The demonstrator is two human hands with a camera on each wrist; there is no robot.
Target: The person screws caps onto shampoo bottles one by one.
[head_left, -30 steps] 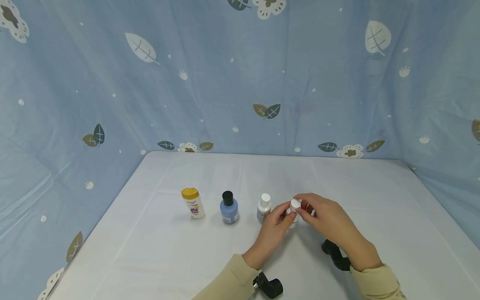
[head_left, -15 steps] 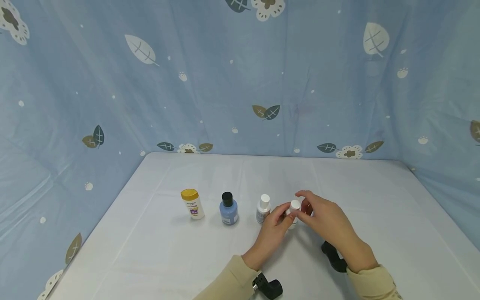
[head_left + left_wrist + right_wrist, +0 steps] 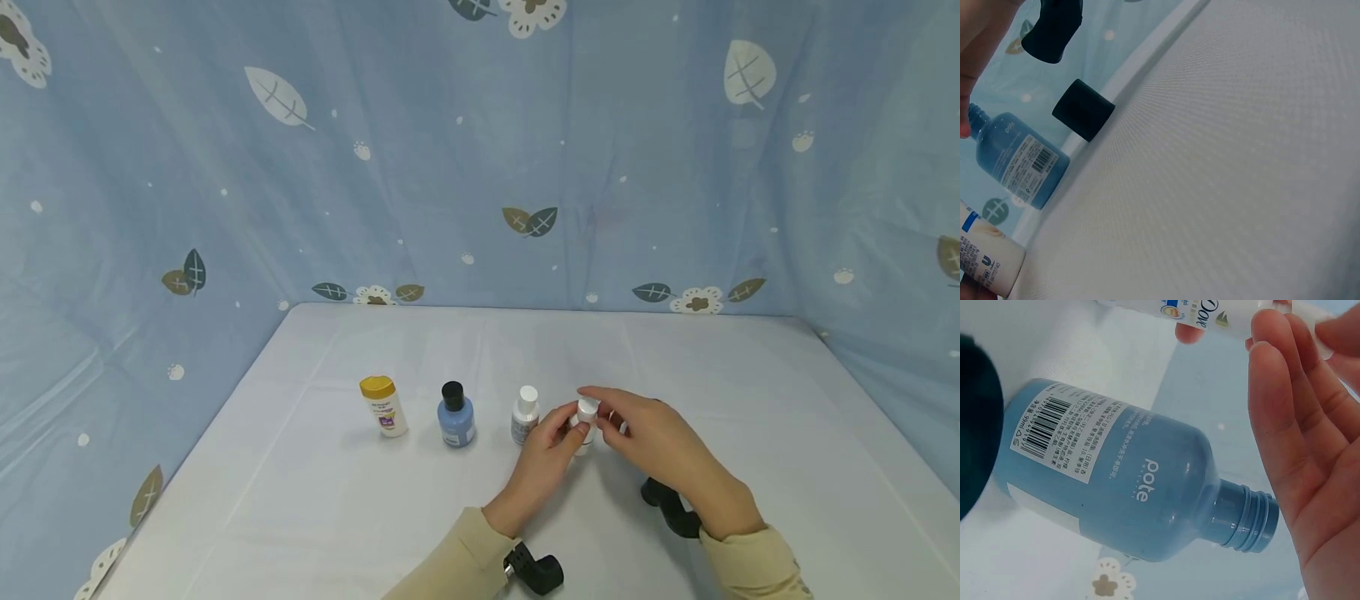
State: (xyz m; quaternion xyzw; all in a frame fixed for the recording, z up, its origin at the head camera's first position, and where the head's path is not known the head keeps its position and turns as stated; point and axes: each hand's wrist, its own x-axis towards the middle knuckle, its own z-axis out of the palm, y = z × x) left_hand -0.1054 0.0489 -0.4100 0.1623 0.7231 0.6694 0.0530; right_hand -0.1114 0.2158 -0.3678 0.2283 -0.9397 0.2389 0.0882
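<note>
Both hands on small white bottle [image 3: 586, 422], right of centre on white surface [image 3: 337, 508].

Left hand [image 3: 546, 461] curled round bottle body from near-left side, thumb and fingers pinching it, apparently to steady it upright on or just over the surface (contact hidden). Right hand [image 3: 654, 446] arched above from the right, fingertips [image 3: 592, 392] gripping the white cap; grip suggests cap being turned against the steadied body, though turning not verifiable. Both forearms in beige sleeves angled in from near edge, wrists low. Right wrist view: white labelled bottle [image 3: 1210, 314] pinched at top of frame, fingers [image 3: 1285, 394] loosely extended alongside. Row to the left, standing apart: white-capped bottle [image 3: 524, 414] just beside the left hand, blue bottle [image 3: 455, 415] with black cap, yellow-capped bottle [image 3: 383, 406].
</note>
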